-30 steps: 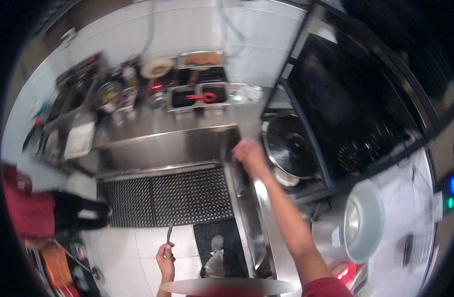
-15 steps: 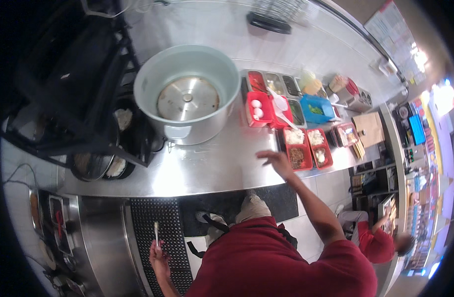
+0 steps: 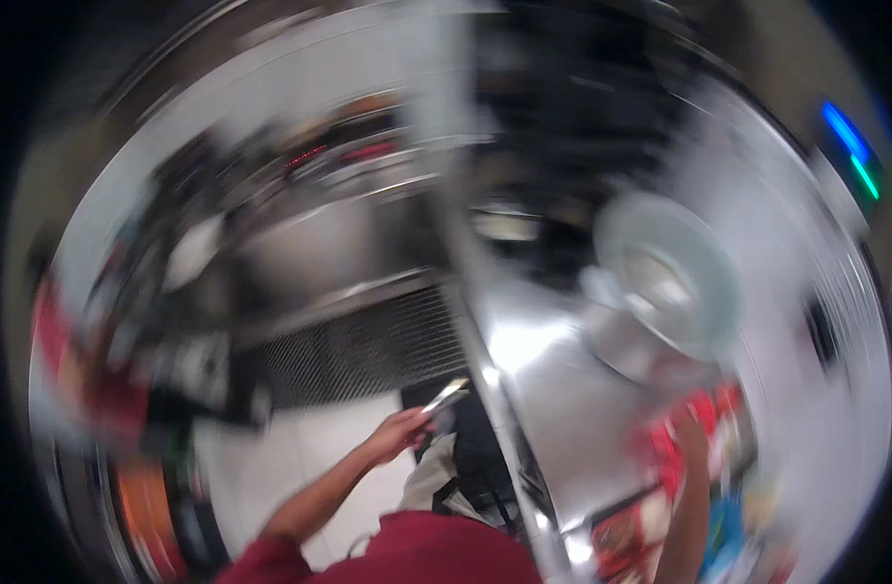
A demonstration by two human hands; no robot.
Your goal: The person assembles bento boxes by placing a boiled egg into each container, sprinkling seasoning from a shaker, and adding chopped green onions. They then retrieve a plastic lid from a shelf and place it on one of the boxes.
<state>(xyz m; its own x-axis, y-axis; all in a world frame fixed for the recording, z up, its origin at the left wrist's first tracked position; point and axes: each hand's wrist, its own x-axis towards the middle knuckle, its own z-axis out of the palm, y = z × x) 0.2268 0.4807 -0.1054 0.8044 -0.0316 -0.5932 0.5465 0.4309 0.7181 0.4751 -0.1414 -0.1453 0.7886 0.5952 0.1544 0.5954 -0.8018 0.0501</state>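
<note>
Red blurred containers point(image 3: 674, 457) surround the right hand point(image 3: 694, 433), grip unclear; left hand point(image 3: 399, 435) grips a utensil point(image 3: 444, 395).

Glossy metal counter point(image 3: 553, 380); shiny metal utensil point(image 3: 446, 395); ribbed matt floor mat point(image 3: 368, 346).

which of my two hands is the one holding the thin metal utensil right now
Your left hand: it grips the thin metal utensil out over the floor. Your right hand reaches over the blurred red containers on the steel counter.
</note>
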